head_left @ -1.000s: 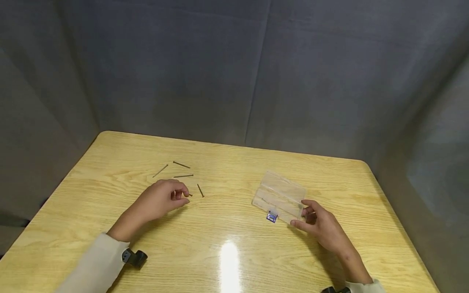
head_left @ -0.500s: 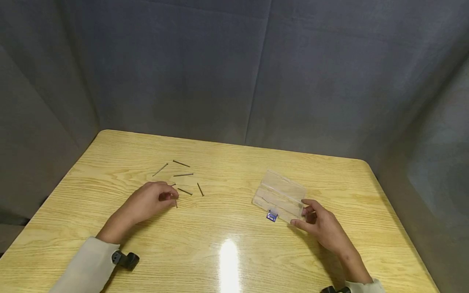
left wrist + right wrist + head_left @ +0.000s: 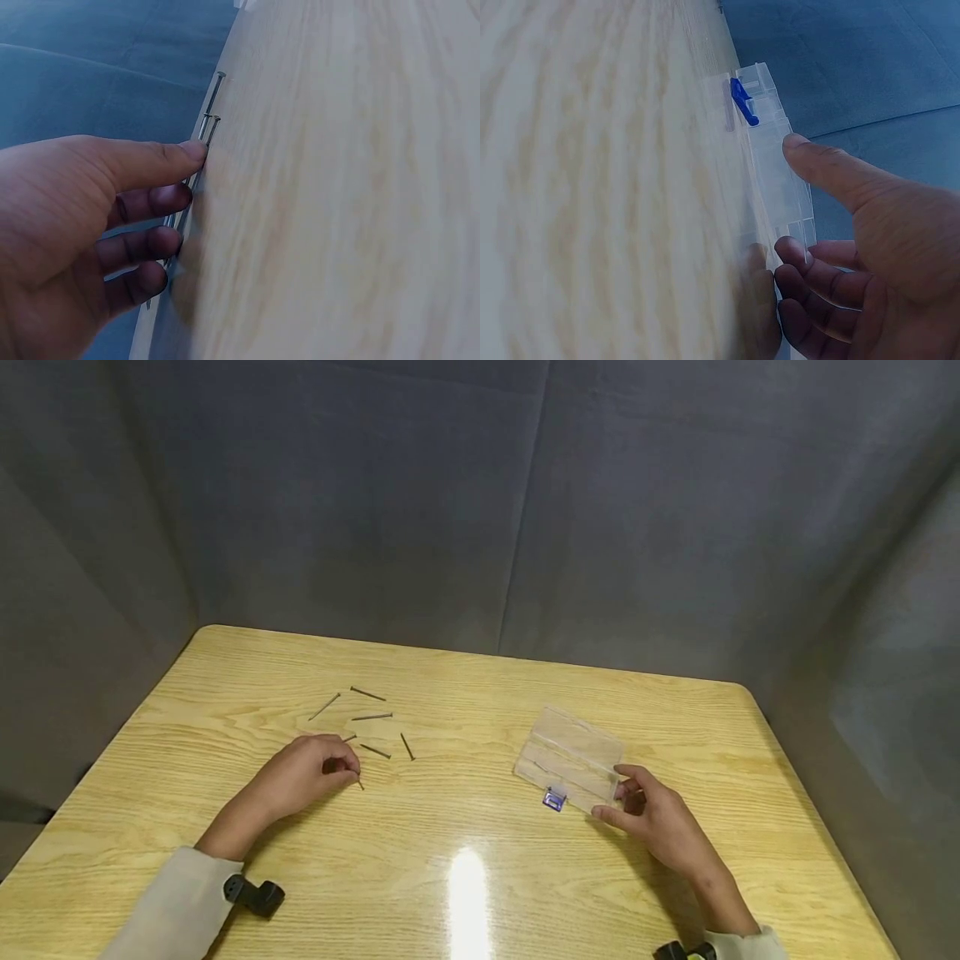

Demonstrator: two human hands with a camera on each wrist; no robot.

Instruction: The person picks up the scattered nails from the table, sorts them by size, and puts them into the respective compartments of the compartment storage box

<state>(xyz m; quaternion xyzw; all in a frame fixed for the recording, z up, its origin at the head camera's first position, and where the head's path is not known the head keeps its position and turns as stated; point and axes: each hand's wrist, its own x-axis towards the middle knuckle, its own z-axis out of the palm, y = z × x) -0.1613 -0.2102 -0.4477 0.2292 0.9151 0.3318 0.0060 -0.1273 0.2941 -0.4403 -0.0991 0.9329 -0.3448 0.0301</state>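
"What am I looking at, from this far off?"

"A clear box on the tabletop, its blue latch jutting from the near edge. I have the right hand holding the box by its near right corner."

"And the left hand?"

"Well left of the box, pinching a nail; I can see one end poking out."

"More nails?"

"I count six loose nails left of the box, one partly behind the left hand."

"Farther out?"

"Nearer me than the box, pale sleeves and a black wrist device on the left arm. Beyond the box, a dark curtain."
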